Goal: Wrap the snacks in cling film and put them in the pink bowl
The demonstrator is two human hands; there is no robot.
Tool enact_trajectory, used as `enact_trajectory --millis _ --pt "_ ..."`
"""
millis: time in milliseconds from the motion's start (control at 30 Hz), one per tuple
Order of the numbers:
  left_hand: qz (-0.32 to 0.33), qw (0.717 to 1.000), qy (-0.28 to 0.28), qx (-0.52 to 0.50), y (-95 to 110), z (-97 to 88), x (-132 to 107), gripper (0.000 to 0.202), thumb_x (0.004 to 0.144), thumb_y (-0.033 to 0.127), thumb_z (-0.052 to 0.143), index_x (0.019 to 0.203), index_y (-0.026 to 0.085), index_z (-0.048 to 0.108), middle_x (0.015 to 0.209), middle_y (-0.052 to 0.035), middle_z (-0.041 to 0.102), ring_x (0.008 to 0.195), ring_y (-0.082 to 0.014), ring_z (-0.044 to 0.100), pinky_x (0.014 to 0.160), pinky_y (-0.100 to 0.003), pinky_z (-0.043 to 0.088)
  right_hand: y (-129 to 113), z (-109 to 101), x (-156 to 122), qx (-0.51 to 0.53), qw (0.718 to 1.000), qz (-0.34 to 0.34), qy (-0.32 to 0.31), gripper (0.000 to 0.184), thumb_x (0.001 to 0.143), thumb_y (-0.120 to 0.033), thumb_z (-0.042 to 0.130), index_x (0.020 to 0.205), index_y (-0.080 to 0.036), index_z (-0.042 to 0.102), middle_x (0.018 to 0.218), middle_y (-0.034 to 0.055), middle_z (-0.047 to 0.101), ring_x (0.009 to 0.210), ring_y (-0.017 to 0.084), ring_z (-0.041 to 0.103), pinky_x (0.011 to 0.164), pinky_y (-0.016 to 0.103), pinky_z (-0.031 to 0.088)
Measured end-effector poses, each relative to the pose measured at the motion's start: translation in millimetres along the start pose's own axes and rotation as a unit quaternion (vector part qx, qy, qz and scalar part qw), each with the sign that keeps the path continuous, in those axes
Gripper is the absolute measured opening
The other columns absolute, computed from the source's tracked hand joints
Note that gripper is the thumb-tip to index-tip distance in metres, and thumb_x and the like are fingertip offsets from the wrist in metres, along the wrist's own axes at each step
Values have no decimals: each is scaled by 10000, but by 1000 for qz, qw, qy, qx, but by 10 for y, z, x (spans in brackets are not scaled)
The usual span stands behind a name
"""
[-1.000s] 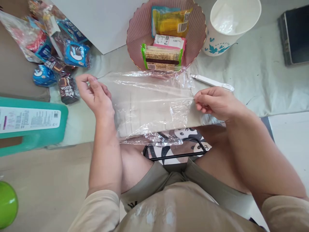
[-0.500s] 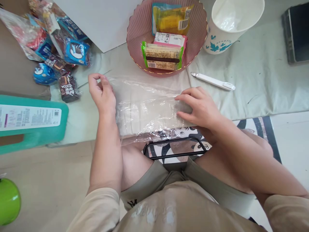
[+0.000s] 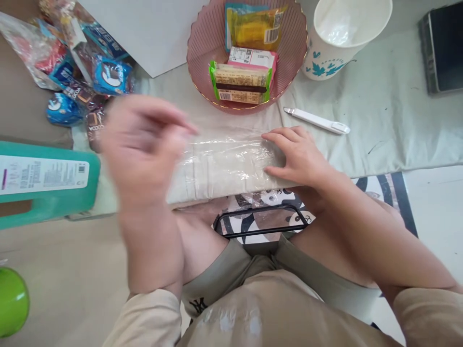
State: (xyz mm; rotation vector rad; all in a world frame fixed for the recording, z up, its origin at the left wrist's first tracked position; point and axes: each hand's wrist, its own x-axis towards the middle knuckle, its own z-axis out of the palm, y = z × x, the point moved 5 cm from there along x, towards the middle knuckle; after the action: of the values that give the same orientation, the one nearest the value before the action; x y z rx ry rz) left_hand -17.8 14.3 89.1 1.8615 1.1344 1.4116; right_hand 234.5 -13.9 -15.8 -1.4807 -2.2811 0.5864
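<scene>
A sheet of clear plastic wrap (image 3: 224, 164) lies folded on the pale cloth (image 3: 379, 120) in front of me. My right hand (image 3: 298, 154) rests flat on the wrap's right end, fingers stretched out and pressing it down. My left hand (image 3: 141, 144) is raised over the wrap's left end and smeared by motion, so its fingers cannot be made out. Just beyond the wrap stands a pink ribbed bowl (image 3: 204, 53) holding a few wrapped snack bars (image 3: 240, 82).
A white utility knife (image 3: 316, 120) lies right of the bowl. A white cup (image 3: 345, 36) with blue leaves stands at the back right, a dark tablet (image 3: 441, 48) at far right. Snack packets (image 3: 90, 82) are piled at the left, near a teal box (image 3: 45, 185). A green ball (image 3: 12, 301) sits bottom left.
The wrap was held stretched between both hands, then laid down and folded. My right hand moved left onto it and pressed flat. My left hand has let go and is moving fast.
</scene>
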Motion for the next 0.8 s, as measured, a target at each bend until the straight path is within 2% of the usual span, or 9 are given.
enact_trajectory --millis 33,67,133,200,300,467,600,800 --pt "-14 992 -119 30 36 342 -90 191 835 124 621 920 262 722 902 33 753 827 -156 707 769 -338 556 4 -9 3 9 1000 -8 5 652 818 -451 674 1412 -188 618 1385 165 670 1208 410 583 1019 588 435" --pt "19 979 -197 53 59 633 -190 120 860 173 658 929 247 723 980 4 778 930 -182 736 854 -367 590 11 -22 5 22 1000 -18 11 618 842 -462 650 1394 -182 626 1360 162 686 1195 397 604 1029 581 438" --pt "3 966 -220 139 -121 984 -329 184 936 175 555 971 230 727 1122 -44 784 1116 -215 726 1016 -418 577 41 -57 12 43 998 -28 21 512 904 -434 577 1345 -185 646 1284 153 724 1151 361 646 1027 555 460" --pt "-8 948 -240 207 -371 1159 -427 239 946 185 535 1078 212 733 1262 -76 762 1299 -250 661 1156 -464 504 99 -98 21 47 998 -16 27 401 939 -347 518 1283 -209 672 1197 137 750 1097 331 675 988 527 496" --pt "-10 920 -280 276 -613 1195 -504 356 921 231 577 1252 233 709 1441 -77 687 1454 -303 551 1256 -548 382 185 -159 37 34 999 9 32 333 930 -245 507 1193 -248 711 1141 120 752 1077 321 682 959 514 524" --pt "-7 896 -312 315 -591 1150 -519 519 894 303 603 1411 276 641 1594 -63 564 1538 -342 453 1299 -592 282 207 -189 90 26 999 -16 21 318 932 -247 534 1170 -274 744 1172 108 724 1108 323 657 999 522 507" --pt "-5 892 -321 319 -559 1169 -520 548 881 300 613 1427 268 628 1612 -66 545 1547 -344 441 1306 -585 271 163 -127 157 7 999 -40 8 318 952 -256 526 1167 -278 758 1174 108 702 1067 313 628 993 520 476" --pt "-9 899 -310 310 -585 1154 -520 610 867 310 629 1472 243 583 1599 -86 558 1545 -340 446 1311 -563 270 127 -61 236 -8 999 -46 28 343 985 -247 461 1114 -300 775 1157 91 682 1073 292 597 982 496 443"
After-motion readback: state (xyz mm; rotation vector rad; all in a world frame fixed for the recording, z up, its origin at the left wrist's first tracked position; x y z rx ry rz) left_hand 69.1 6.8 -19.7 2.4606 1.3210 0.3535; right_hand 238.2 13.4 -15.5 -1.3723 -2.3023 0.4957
